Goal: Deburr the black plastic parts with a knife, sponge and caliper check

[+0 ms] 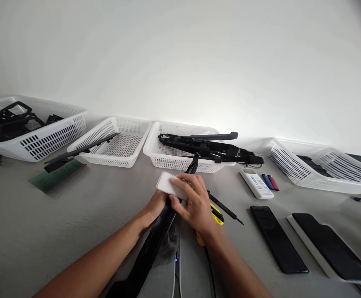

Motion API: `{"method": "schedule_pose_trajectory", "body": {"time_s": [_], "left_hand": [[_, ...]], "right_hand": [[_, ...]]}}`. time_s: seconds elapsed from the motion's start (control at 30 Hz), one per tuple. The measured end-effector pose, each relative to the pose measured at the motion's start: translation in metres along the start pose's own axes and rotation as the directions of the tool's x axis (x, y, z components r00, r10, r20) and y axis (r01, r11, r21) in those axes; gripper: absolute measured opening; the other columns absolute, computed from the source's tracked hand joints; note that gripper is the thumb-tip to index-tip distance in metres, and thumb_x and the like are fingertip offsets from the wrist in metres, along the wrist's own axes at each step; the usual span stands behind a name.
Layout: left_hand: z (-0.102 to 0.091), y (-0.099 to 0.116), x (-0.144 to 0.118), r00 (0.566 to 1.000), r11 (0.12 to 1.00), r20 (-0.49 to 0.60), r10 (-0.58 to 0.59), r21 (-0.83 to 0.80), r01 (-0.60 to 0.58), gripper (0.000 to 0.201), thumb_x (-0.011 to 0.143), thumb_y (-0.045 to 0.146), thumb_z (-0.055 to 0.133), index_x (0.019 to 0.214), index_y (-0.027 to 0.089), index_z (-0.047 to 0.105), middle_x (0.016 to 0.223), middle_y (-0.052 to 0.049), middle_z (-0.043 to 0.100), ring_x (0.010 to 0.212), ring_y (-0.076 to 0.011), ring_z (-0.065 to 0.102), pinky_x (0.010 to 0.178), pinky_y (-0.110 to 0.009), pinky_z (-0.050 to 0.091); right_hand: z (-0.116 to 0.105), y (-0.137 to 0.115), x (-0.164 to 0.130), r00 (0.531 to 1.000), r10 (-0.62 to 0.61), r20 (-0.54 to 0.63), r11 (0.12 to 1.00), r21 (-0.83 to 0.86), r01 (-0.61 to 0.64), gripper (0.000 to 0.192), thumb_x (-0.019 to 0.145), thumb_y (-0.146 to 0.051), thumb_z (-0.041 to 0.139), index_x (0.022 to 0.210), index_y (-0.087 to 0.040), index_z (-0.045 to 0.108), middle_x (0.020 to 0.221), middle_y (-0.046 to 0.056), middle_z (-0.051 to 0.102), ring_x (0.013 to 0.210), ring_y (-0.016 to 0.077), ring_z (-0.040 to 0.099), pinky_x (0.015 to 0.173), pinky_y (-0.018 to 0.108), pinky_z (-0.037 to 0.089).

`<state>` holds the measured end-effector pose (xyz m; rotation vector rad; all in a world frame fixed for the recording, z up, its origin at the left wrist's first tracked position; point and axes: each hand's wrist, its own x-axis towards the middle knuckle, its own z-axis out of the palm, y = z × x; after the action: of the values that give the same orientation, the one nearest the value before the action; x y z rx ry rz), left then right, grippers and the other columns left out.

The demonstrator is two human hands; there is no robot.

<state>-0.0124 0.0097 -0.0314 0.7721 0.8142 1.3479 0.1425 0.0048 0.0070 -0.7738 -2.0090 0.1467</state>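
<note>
My right hand [195,205] presses a white block, like a sponge or eraser [169,184], down onto a long black plastic frame part [151,246] that runs from the table's near edge toward the baskets. Under the right hand, my left hand [155,207] grips that black part and is mostly hidden. A yellow utility knife [216,215] and a thin black screwdriver [226,209] lie just right of my right hand.
Several white baskets line the wall: one at far left [44,138] with black parts, one [118,145] with a black strip, one [168,157] bearing long black frames, one at right [310,174]. A green board [56,176], remote [256,184], pens, dark panels [278,238] lie around.
</note>
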Motion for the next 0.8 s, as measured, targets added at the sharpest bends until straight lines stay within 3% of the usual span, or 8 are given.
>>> {"method": "schedule_pose_trajectory", "body": {"time_s": [0.13, 0.2, 0.37, 0.5, 0.6, 0.7, 0.8], "left_hand": [[0.005, 0.01, -0.001, 0.999, 0.998, 0.048, -0.015, 0.064, 0.012, 0.027, 0.083, 0.046, 0.084, 0.088, 0.019, 0.079, 0.087, -0.003, 0.075, 0.09, -0.0227, 0.068, 0.084, -0.03, 0.051], [0.006, 0.015, 0.0, 0.999, 0.998, 0.053, 0.001, 0.06, -0.004, 0.032, 0.083, 0.049, 0.084, 0.089, 0.019, 0.08, 0.086, -0.004, 0.075, 0.09, -0.023, 0.069, 0.084, -0.03, 0.051], [0.0, 0.015, 0.005, 0.998, 0.999, -0.053, 0.016, -0.044, -0.018, 0.035, 0.08, 0.05, 0.086, 0.09, 0.017, 0.08, 0.085, -0.002, 0.076, 0.086, -0.0208, 0.068, 0.08, -0.027, 0.051], [0.001, 0.015, 0.004, 0.998, 0.996, -0.054, -0.033, -0.081, 0.029, 0.047, 0.08, 0.055, 0.087, 0.105, 0.016, 0.081, 0.089, -0.003, 0.078, 0.08, -0.0182, 0.068, 0.075, -0.026, 0.051], [0.004, 0.02, 0.002, 0.995, 0.996, -0.091, -0.048, -0.075, 0.041, 0.054, 0.071, 0.062, 0.091, 0.096, 0.015, 0.079, 0.077, 0.0, 0.074, 0.067, -0.0146, 0.063, 0.065, -0.024, 0.048], [0.005, 0.023, 0.002, 0.983, 0.992, -0.161, -0.086, -0.103, 0.07, 0.058, 0.062, 0.066, 0.095, 0.082, 0.016, 0.073, 0.064, 0.004, 0.065, 0.056, -0.012, 0.056, 0.056, -0.024, 0.043], [0.004, 0.02, 0.005, 0.973, 0.986, -0.185, -0.134, -0.118, 0.113, 0.057, 0.063, 0.066, 0.094, 0.078, 0.016, 0.07, 0.062, 0.003, 0.064, 0.055, -0.0133, 0.057, 0.056, -0.025, 0.044]], "right_hand": [[-0.005, 0.01, 0.003, 0.982, 0.096, -0.166, 0.994, -0.039, -0.104, 0.033, 0.096, -0.023, 0.067, 0.128, -0.03, 0.072, 0.119, 0.01, 0.07, 0.108, 0.0305, 0.065, 0.093, 0.051, 0.055], [-0.008, 0.011, 0.005, 0.977, 0.09, -0.194, 0.995, -0.029, -0.098, 0.032, 0.094, -0.02, 0.066, 0.124, -0.029, 0.073, 0.115, 0.01, 0.07, 0.106, 0.0301, 0.065, 0.092, 0.05, 0.056], [-0.005, 0.01, 0.004, 0.994, 0.032, -0.108, 0.999, -0.007, -0.033, 0.036, 0.086, -0.017, 0.067, 0.12, -0.029, 0.072, 0.113, 0.008, 0.069, 0.102, 0.029, 0.064, 0.089, 0.048, 0.056], [-0.005, 0.017, 0.002, 0.982, 0.092, -0.165, 0.993, -0.058, -0.102, 0.032, 0.087, -0.016, 0.065, 0.116, -0.027, 0.073, 0.112, 0.009, 0.068, 0.103, 0.0294, 0.063, 0.09, 0.048, 0.055], [-0.006, 0.013, 0.002, 0.988, 0.058, -0.141, 0.998, -0.005, -0.06, 0.032, 0.088, -0.018, 0.065, 0.119, -0.025, 0.072, 0.111, 0.009, 0.068, 0.103, 0.0291, 0.064, 0.089, 0.047, 0.055], [-0.002, 0.005, 0.001, 1.0, -0.023, -0.008, 0.998, 0.062, 0.024, 0.037, 0.087, -0.02, 0.067, 0.123, -0.025, 0.07, 0.112, 0.008, 0.068, 0.097, 0.0269, 0.063, 0.086, 0.045, 0.056], [0.003, 0.005, -0.001, 0.999, -0.026, 0.038, 0.999, 0.037, 0.024, 0.037, 0.089, -0.019, 0.068, 0.125, -0.026, 0.07, 0.116, 0.008, 0.068, 0.097, 0.026, 0.063, 0.086, 0.044, 0.057]]}}
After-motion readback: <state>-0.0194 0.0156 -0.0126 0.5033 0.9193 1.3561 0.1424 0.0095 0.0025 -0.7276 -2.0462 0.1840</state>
